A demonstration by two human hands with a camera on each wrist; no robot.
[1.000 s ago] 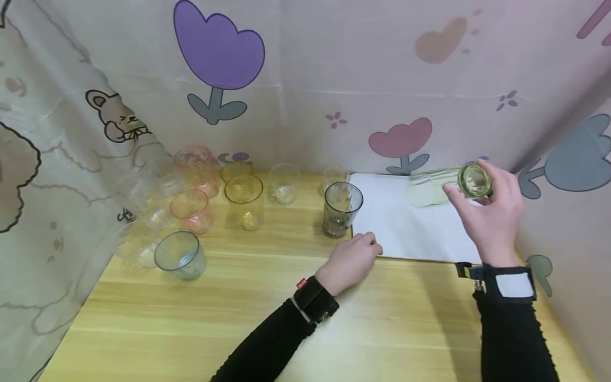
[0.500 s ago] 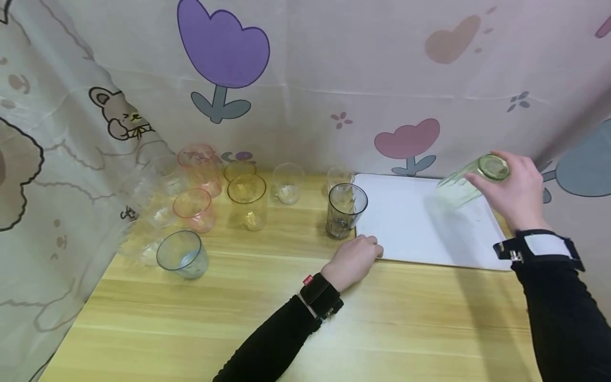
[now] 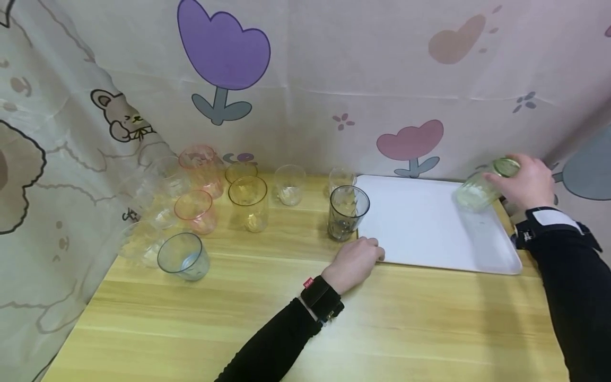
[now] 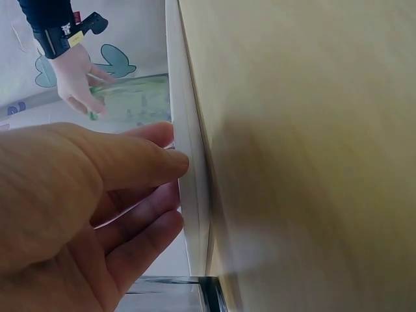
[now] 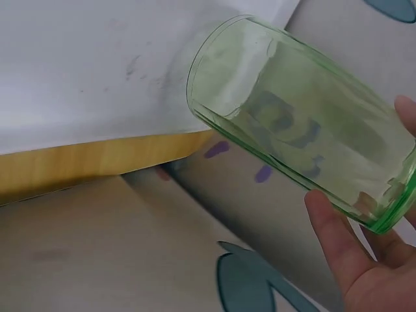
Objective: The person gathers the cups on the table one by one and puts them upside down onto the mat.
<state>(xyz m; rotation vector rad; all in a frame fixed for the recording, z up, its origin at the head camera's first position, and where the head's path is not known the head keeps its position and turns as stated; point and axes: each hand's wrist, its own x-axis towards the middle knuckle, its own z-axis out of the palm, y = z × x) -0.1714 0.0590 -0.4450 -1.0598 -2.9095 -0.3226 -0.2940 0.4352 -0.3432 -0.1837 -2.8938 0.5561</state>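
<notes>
My right hand [image 3: 517, 183] grips a pale green glass [image 3: 479, 190] by its base. The glass is tilted, its mouth pointing down and left, just above the far right corner of a white tray [image 3: 420, 233]. In the right wrist view the green glass [image 5: 299, 130] hangs over the tray [image 5: 91, 65] corner, with my fingers [image 5: 335, 237] round its bottom end. My left hand [image 3: 363, 255] rests on the table at the tray's front left corner. Its fingers [image 4: 153, 195] touch the tray's rim [image 4: 193, 195].
A dark grey glass [image 3: 347, 212] stands right beside the tray's left edge. Several more glasses, among them yellow [image 3: 247, 202], pink [image 3: 193, 211], blue-grey [image 3: 183, 255] and clear [image 3: 289, 184], crowd the table's back left. Patterned curtains close in the back and both sides.
My right hand has carried the green glass to the right and lower, to the tray's far right corner. The left hand has stayed at the tray's front left corner.
</notes>
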